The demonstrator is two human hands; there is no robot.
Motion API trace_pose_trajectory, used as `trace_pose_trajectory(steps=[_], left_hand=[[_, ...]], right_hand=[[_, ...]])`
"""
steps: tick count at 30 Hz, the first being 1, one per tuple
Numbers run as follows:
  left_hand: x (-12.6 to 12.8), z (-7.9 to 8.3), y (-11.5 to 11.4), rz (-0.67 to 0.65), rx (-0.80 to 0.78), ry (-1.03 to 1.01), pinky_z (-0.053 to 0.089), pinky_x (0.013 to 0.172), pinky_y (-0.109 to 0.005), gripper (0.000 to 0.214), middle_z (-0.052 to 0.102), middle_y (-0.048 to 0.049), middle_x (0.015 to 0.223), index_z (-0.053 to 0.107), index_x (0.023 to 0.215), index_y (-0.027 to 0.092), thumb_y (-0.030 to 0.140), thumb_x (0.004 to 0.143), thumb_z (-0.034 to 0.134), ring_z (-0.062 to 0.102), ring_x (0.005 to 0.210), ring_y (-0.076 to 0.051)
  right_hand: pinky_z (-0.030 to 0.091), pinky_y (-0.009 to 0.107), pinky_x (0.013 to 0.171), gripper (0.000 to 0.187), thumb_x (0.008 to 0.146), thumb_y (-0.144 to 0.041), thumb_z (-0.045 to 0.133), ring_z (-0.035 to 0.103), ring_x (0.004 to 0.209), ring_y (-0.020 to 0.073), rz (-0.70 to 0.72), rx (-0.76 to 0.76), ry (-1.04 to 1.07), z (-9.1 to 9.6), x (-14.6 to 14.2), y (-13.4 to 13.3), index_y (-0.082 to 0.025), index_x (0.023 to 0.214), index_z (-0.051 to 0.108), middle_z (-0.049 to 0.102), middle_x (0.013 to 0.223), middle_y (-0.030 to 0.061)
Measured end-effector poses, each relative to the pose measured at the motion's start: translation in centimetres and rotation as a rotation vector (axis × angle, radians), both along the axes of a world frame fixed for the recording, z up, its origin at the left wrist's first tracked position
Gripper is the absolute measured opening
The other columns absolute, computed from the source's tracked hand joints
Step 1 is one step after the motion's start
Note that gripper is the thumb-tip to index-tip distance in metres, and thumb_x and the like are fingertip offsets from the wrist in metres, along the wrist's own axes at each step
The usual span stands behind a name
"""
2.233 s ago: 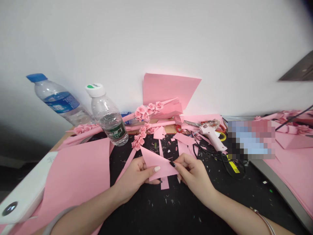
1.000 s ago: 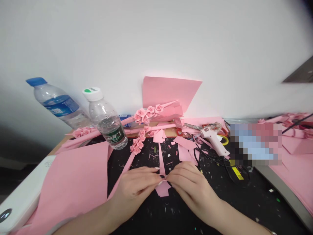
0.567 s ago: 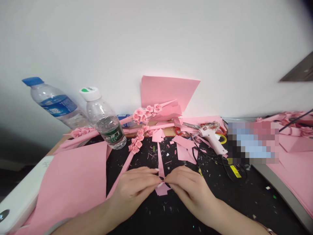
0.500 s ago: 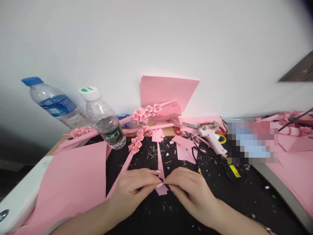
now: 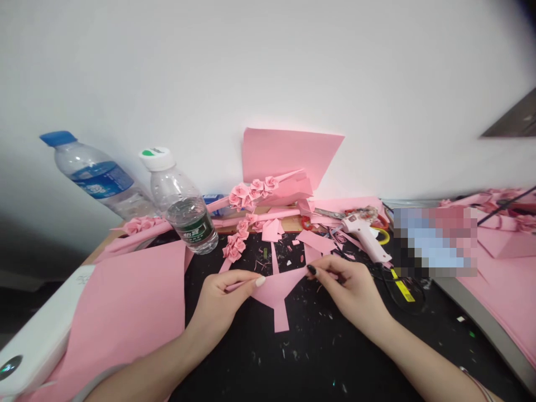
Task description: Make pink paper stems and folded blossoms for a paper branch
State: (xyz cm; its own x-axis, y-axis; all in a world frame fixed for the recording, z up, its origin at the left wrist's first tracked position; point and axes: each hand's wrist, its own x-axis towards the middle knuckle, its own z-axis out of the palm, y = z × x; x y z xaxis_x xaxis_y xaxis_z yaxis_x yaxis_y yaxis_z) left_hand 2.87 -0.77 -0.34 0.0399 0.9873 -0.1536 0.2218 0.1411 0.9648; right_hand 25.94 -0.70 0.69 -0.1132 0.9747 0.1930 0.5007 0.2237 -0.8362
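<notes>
My left hand [image 5: 224,296] and my right hand [image 5: 349,287] each pinch one end of a small pink paper piece [image 5: 275,290] and hold it stretched between them just above the black mat [image 5: 310,357]. The paper is unfolded into a wide shape that hangs down to a point in the middle. A narrow pink strip [image 5: 281,319] lies on the mat right under it. My left thumb presses the paper's left corner, and my right thumb and forefinger grip its right corner.
Two water bottles [image 5: 184,204] [image 5: 98,176] stand at the back left, paper roses [image 5: 251,192] and pink sheets [image 5: 288,153] lean on the wall. A glue gun [image 5: 364,237] with its cord lies at the right. A large pink sheet [image 5: 129,301] covers the left.
My hands, which were pressed together over the folded paper on the mat, have moved apart and lifted, opening the paper out between them.
</notes>
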Motion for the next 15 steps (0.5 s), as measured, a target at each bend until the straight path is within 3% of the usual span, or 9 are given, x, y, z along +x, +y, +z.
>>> trace_pose_trajectory(steps=[2,4,8,10,15], left_hand=[[-0.1,-0.2,0.1,0.035,0.003,-0.048,0.047,0.062,-0.022,0.018,0.072,-0.0028,0.073,0.075,0.075,0.019,0.035,0.069,0.07,0.061,0.069,-0.017],[-0.1,-0.5,0.2,0.051,0.008,-0.076,0.046,0.06,-0.022,0.019,0.071,-0.0027,0.072,0.074,0.076,0.018,0.035,0.069,0.07,0.06,0.066,-0.016],[0.0,-0.6,0.1,0.021,-0.008,-0.077,0.048,0.065,-0.022,0.018,0.072,-0.0026,0.076,0.075,0.075,0.019,0.035,0.069,0.071,0.062,0.071,-0.017],[0.1,-0.4,0.0,-0.073,-0.046,-0.061,0.048,0.066,-0.023,0.017,0.073,-0.0027,0.076,0.075,0.075,0.02,0.035,0.069,0.07,0.063,0.073,-0.019],[0.4,0.3,-0.3,-0.389,-0.115,-0.037,0.047,0.07,-0.024,0.019,0.073,-0.0034,0.085,0.075,0.081,0.021,0.035,0.074,0.064,0.064,0.08,-0.02]], right_hand=[[0.049,0.026,0.062,0.019,0.086,-0.028,0.052,0.061,0.065,0.0161,-0.113,0.014,0.082,-0.2,0.3,0.3,-0.017,0.075,0.063,0.065,0.069,0.0032],[0.05,0.027,0.062,0.021,0.087,-0.034,0.051,0.062,0.066,0.0162,-0.141,0.016,0.212,-0.3,0.3,0.2,-0.016,0.082,0.061,0.065,0.073,0.0049],[0.051,0.025,0.055,0.02,0.082,-0.035,0.058,0.062,0.061,0.0152,0.13,-0.096,0.304,-0.3,-0.7,-0.5,-0.016,0.09,0.06,0.066,0.073,0.0052],[0.048,0.022,0.05,0.013,0.082,-0.029,0.057,0.06,0.052,0.013,0.187,-0.117,0.221,-0.2,-1.1,-0.8,-0.016,0.08,0.062,0.063,0.06,0.0017],[0.042,0.02,0.043,0.013,0.08,-0.021,0.057,0.055,0.044,0.0103,0.033,0.036,0.157,-0.2,-1.1,-1.2,-0.017,0.068,0.061,0.061,0.056,-0.0004]])
